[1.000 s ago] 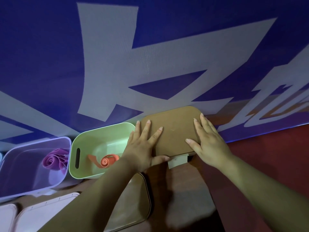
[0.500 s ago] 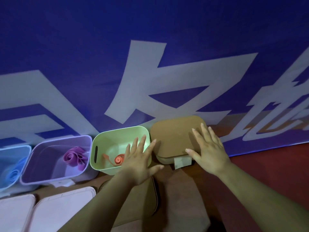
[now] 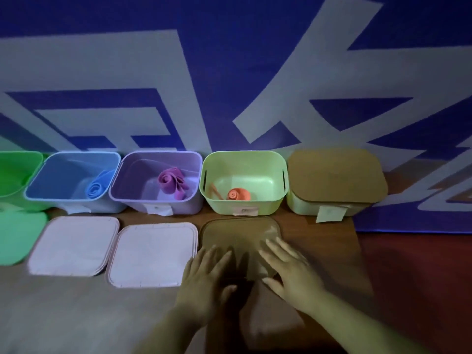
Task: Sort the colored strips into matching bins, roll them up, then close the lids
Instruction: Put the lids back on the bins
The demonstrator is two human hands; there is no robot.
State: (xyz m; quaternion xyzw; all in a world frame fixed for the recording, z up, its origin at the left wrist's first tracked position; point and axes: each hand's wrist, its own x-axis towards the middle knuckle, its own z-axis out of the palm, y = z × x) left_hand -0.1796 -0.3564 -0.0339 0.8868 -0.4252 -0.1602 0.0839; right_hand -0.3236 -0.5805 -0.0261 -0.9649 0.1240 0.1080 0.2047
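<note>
Lying flat on table (image 3: 76, 315), before open pale-green bin (image 3: 268, 205) holding orange roll (image 3: 238, 194): brown lid (image 3: 237, 233); left hand (image 3: 207, 279) and right hand (image 3: 288, 272), fingers straight and spread, over its near edge, gripping nothing; contact blurred

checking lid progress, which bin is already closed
The rightmost pale green bin, topped by a brown lid. The blue bin, purple bin and the green bin holding the orange roll all stand open.

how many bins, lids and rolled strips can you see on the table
bins: 5 (green bin, blue bin, purple bin, pale green bin, lidded bin)
lids: 5 (green lid, left white lid, right white lid, loose brown lid, fitted brown lid)
rolled strips: 3 (blue roll, purple roll, orange roll)
total: 13
</note>
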